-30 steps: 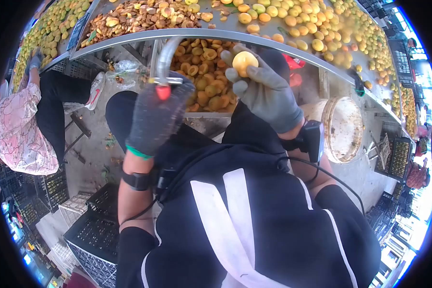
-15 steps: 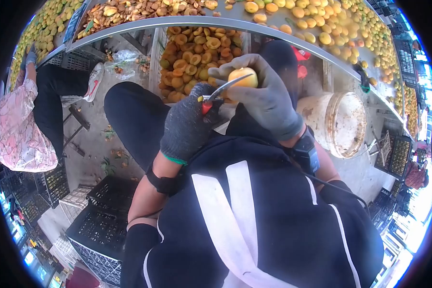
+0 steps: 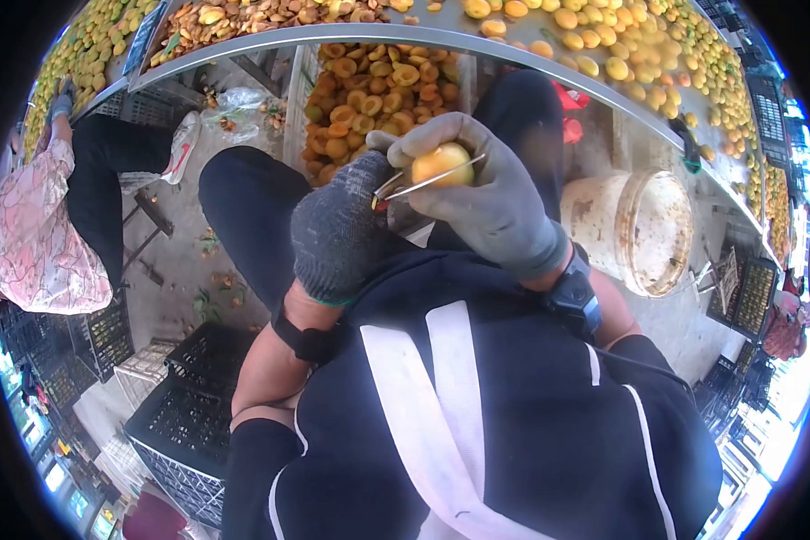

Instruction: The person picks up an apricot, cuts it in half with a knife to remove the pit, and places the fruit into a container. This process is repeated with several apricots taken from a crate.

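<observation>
My left hand (image 3: 342, 220), in a dark knit glove, is closed around a small knife (image 3: 434, 182). Only a bit of red shows at its handle; the thin blade lies across the front of a yellow-orange apricot (image 3: 434, 162). My right hand (image 3: 499, 193), in a pale grey glove, grips that apricot between thumb and fingers. Just beyond both hands stands a crate (image 3: 299, 108) full of halved apricots (image 3: 369, 99).
A metal-edged table (image 3: 405, 34) curves across the front, with whole apricots (image 3: 594, 36) and a heap of apricot pieces (image 3: 270, 16). A stained white bucket (image 3: 625, 225) is at the right. Black crates (image 3: 184, 409) stand lower left; another person (image 3: 54, 234) sits at the left.
Both hands have come slightly lower and the right hand has moved left. The blade has turned from standing up beside the apricot to a flatter line across it.
</observation>
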Demonstrator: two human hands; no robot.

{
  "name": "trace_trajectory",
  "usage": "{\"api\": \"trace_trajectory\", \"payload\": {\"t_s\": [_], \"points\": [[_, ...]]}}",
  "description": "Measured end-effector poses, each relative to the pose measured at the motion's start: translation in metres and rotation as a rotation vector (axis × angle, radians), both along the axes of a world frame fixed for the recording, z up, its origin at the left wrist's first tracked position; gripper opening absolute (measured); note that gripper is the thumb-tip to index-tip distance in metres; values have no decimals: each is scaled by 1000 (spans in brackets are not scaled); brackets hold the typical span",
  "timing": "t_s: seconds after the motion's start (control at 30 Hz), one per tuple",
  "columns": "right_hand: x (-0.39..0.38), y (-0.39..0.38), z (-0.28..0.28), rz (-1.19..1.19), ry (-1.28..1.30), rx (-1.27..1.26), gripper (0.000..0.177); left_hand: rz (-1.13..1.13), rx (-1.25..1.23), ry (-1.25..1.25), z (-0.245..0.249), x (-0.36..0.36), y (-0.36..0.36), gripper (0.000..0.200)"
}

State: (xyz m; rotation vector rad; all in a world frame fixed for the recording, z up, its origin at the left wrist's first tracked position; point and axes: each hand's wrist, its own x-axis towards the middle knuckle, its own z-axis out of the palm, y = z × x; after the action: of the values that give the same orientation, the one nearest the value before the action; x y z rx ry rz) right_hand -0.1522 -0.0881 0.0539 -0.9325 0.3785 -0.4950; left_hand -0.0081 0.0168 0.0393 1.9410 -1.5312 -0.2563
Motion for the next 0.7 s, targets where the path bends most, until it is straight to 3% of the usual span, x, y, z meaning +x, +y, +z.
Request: {"api": "trace_trajectory", "payload": {"t_s": [0.1,0.17,0.2,0.27,0.4,0.47,0.6,0.7], "points": [[0,0,4,37,27,-101,30,-48,-28,40,-2,3,0,32],[6,3,1,-1,-15,-333,30,-73,-33,50,-4,7,1,32],[10,5,2,1,-21,-333,30,-79,-61,22,-8,10,0,32],[14,11,4,-51,-84,-56,35,-81,-93,-8,-15,11,-5,33],[20,16,14,-78,25,-63,49,-25,-204,143,-29,9,-18,33],[24,11,6,-181,71,-600,63,-11,-266,213,-33,7,-24,30],[28,-1,5,-144,-36,-475,72,36,-300,317,-32,-1,-28,31],[30,-2,-1,-199,-110,-346,62,40,-212,221,-27,-2,-26,33]]}}
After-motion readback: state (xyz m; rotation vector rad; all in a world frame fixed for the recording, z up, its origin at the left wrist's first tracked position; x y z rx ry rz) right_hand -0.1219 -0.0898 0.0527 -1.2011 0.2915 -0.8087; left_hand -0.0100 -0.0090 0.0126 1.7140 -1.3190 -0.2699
